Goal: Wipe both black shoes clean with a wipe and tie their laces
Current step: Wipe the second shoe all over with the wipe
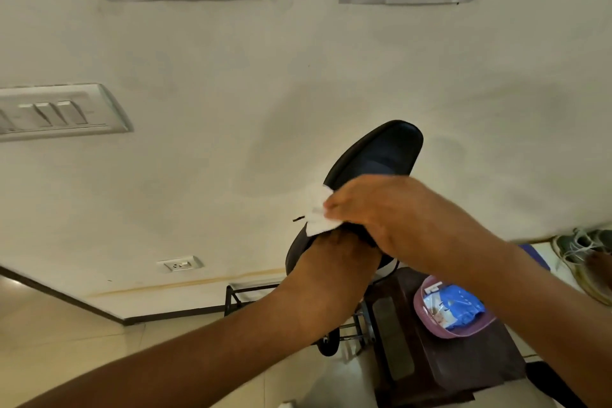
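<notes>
against wall (298,76), left hand (334,262) holds shoe (381,152); right hand (381,209) presses wipe (318,212).

We see two bare forearms coming in from the lower edge, with no sleeve, cuff or glove on either. Our left hand (334,262) and our right hand (381,209) carry no ring that we can make out, and neither wrist shows a watch, band or bracelet. The fingers are mostly hidden or blurred, so we cannot tell anything about the nails. No clothing enters the view.
</notes>
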